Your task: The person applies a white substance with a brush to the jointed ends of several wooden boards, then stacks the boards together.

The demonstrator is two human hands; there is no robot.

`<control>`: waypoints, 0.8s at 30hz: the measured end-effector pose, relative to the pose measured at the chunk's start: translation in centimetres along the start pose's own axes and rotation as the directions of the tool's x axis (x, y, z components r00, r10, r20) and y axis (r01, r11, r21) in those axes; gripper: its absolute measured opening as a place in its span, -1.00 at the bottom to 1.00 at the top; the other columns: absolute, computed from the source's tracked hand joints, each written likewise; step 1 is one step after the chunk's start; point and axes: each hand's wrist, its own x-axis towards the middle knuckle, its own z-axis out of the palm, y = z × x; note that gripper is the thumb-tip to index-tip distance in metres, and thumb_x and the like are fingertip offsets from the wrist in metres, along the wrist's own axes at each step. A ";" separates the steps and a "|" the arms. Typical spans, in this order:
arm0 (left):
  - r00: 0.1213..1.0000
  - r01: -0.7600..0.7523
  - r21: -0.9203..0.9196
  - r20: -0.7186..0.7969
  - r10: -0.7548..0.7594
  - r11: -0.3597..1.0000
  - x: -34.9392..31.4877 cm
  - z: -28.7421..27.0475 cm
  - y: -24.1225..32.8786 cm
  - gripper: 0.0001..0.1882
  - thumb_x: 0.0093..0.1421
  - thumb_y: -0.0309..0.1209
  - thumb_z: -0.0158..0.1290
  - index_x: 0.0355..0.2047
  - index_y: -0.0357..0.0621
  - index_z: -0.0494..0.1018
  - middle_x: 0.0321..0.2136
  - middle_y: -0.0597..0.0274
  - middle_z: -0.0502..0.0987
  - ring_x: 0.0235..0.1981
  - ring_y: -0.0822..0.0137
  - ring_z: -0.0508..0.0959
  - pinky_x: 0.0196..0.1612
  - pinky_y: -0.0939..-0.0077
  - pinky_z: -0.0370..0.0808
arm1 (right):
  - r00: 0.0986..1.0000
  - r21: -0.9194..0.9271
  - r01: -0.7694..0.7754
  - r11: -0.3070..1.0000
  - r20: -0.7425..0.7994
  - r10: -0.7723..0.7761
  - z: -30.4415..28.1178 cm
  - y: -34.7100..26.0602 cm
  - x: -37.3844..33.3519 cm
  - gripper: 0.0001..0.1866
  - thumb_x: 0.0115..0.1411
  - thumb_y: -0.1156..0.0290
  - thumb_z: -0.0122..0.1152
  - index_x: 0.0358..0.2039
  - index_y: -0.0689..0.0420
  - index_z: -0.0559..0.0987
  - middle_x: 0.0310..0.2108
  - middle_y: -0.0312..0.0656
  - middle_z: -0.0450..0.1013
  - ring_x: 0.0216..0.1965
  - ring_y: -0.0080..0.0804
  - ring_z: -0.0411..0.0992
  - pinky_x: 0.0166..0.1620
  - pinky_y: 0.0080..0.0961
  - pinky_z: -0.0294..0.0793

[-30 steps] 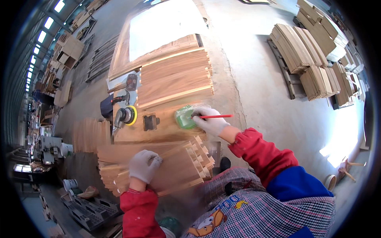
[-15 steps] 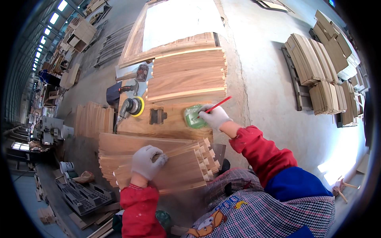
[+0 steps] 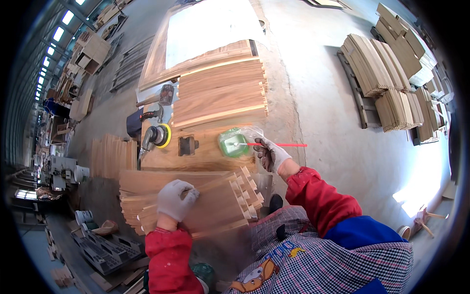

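Left hand (image 3: 177,199) flat, fingers spread, pinning stack of notched wooden boards (image 3: 196,198) on worktop (image 3: 205,156). Right hand (image 3: 270,154) gripping red-handled brush (image 3: 276,144), tip dipped in green round tub (image 3: 232,143) for loading.

Daylight scene, bright overall. Blown-out glare on the pale panel (image 3: 210,27) at 12 o'clock and a floor patch (image 3: 423,188) at 4. Skylight strips (image 3: 54,41) glow at 10. Heavy fisheye bending and black vignette at the rim; centre sharp, edges soft.
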 end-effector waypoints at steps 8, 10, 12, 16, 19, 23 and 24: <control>1.000 0.006 -0.006 0.012 -0.006 1.000 0.2 0.2 -0.1 -0.86 0.05 -0.36 0.13 -0.47 -0.18 0.54 -0.50 0.07 0.53 -0.40 0.06 0.54 -0.31 0.32 0.46 | 0.989 0.113 0.049 0.992 0.135 -0.065 2.4 -0.4 -3.1 -0.88 0.29 0.25 0.07 -0.26 -0.03 0.48 -0.44 -0.37 0.46 -0.52 -0.60 0.38 -0.54 -0.75 0.40; 1.000 0.014 -0.001 0.013 -0.014 1.000 0.0 0.1 -0.1 -0.85 0.05 -0.35 0.13 -0.48 -0.18 0.54 -0.50 0.07 0.53 -0.40 0.07 0.54 -0.30 0.32 0.46 | 0.981 0.086 0.100 0.991 0.156 -0.112 4.2 -1.2 -5.7 -0.88 0.28 0.24 0.08 -0.27 -0.02 0.48 -0.45 -0.34 0.45 -0.53 -0.57 0.38 -0.54 -0.69 0.38; 1.000 0.009 0.004 0.028 -0.010 1.000 0.3 0.3 -0.2 -0.85 0.06 -0.35 0.12 -0.48 -0.18 0.54 -0.49 0.07 0.53 -0.39 0.07 0.54 -0.30 0.32 0.46 | 0.965 0.084 0.173 0.981 0.187 -0.186 4.9 -1.8 -8.3 -0.87 0.28 0.25 0.08 -0.27 0.00 0.48 -0.47 -0.32 0.46 -0.54 -0.54 0.38 -0.54 -0.64 0.37; 1.000 -0.023 0.048 0.010 0.023 0.999 0.0 0.5 -0.9 -0.82 0.09 -0.32 0.10 -0.48 -0.17 0.55 -0.47 0.06 0.54 -0.37 0.06 0.55 -0.28 0.30 0.46 | 0.918 -0.095 0.376 0.922 0.174 -0.357 6.4 -1.1 -13.6 -0.82 0.31 0.29 0.02 -0.24 0.12 0.49 -0.48 -0.24 0.47 -0.55 -0.51 0.42 -0.53 -0.59 0.39; 1.000 -0.030 0.059 0.004 0.030 0.998 0.0 0.5 -0.8 -0.81 0.11 -0.30 0.09 -0.47 -0.17 0.55 -0.46 0.06 0.55 -0.36 0.05 0.55 -0.27 0.29 0.46 | 0.864 -0.373 0.502 0.780 0.189 -0.466 6.6 0.5 -16.0 -0.81 0.30 0.33 0.05 -0.21 0.19 0.47 -0.47 -0.23 0.47 -0.53 -0.55 0.42 -0.50 -0.60 0.42; 0.999 -0.036 0.049 0.001 0.036 0.998 0.0 0.5 -0.6 -0.79 0.12 -0.28 0.10 -0.47 -0.17 0.55 -0.46 0.06 0.56 -0.36 0.04 0.55 -0.27 0.29 0.46 | 0.798 -0.401 0.601 0.691 0.260 -0.543 6.2 1.9 -15.5 -0.79 0.28 0.32 0.08 -0.21 0.20 0.45 -0.41 -0.22 0.45 -0.49 -0.52 0.44 -0.46 -0.57 0.46; 0.999 -0.034 0.047 0.002 0.034 0.998 0.0 0.5 -0.6 -0.79 0.12 -0.28 0.10 -0.47 -0.17 0.55 -0.45 0.05 0.56 -0.36 0.04 0.55 -0.27 0.29 0.46 | 0.795 -0.405 0.604 0.687 0.243 -0.555 6.4 2.1 -15.4 -0.80 0.28 0.33 0.07 -0.21 0.21 0.45 -0.41 -0.22 0.45 -0.50 -0.52 0.43 -0.46 -0.57 0.46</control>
